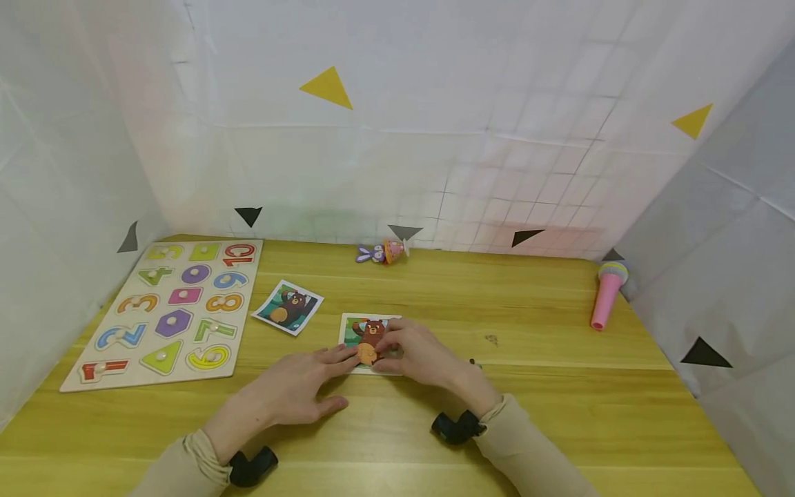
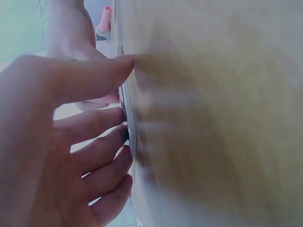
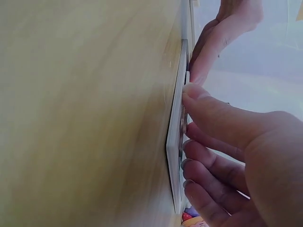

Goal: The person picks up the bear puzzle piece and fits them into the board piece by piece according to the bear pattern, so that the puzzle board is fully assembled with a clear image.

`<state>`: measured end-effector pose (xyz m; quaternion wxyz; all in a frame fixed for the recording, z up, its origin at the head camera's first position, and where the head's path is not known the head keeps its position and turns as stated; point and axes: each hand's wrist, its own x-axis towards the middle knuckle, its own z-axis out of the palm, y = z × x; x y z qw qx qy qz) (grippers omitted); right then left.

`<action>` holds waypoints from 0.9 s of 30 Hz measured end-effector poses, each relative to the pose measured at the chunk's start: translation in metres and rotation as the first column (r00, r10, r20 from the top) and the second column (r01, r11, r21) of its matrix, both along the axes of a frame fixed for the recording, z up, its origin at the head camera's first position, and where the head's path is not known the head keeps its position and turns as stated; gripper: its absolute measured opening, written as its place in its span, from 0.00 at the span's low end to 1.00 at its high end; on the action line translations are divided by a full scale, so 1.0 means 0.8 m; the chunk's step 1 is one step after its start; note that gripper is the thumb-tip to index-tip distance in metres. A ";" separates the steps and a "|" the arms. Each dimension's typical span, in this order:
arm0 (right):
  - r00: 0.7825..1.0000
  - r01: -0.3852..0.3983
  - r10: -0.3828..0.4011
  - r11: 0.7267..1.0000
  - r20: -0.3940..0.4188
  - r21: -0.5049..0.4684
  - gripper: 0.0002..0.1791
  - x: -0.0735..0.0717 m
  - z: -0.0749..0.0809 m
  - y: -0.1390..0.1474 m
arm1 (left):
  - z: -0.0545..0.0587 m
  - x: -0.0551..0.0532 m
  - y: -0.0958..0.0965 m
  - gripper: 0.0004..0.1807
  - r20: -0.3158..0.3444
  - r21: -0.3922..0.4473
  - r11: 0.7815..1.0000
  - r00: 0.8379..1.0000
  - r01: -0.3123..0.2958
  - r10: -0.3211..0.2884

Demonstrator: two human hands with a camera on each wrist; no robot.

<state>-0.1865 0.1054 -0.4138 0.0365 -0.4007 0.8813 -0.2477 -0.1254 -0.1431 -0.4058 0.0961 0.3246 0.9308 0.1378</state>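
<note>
A small picture board (image 1: 352, 324) with a brown bear lies flat in front of me. My left hand (image 1: 298, 386) reaches in from the left, fingers extended, fingertips touching the bear's orange belly at the board's lower left. Over the board's right part is my right hand (image 1: 422, 352), thumb and fingers bent together at the edge of the bear puzzle piece (image 1: 371, 333). In the right wrist view, the right thumb and fingertips meet thin pieces on top of the board (image 3: 174, 137). The right hand hides the board's right side.
A matching bear picture card (image 1: 288, 307) lies to the left, beside a wooden number puzzle (image 1: 168, 304). A purple rabbit toy (image 1: 381, 253) is at the back edge; a pink toy microphone (image 1: 609, 293) lies at far right. Something small (image 1: 475, 363) shows behind the right wrist.
</note>
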 end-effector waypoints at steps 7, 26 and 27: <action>0.998 -0.005 0.004 1.000 -0.061 -0.017 0.12 0.000 -0.001 -0.001 | 0.001 0.004 0.005 0.34 -0.056 0.006 1.000 0.998 0.015 -0.015; 1.000 0.016 -0.015 0.997 0.012 -0.075 0.10 -0.001 -0.004 0.000 | -0.003 -0.001 0.016 0.29 -0.072 0.026 0.998 0.996 0.054 -0.052; 1.000 0.014 -0.013 0.997 0.016 -0.079 0.10 -0.001 -0.004 0.000 | -0.002 -0.001 0.017 0.28 -0.080 0.034 0.998 0.996 0.053 -0.050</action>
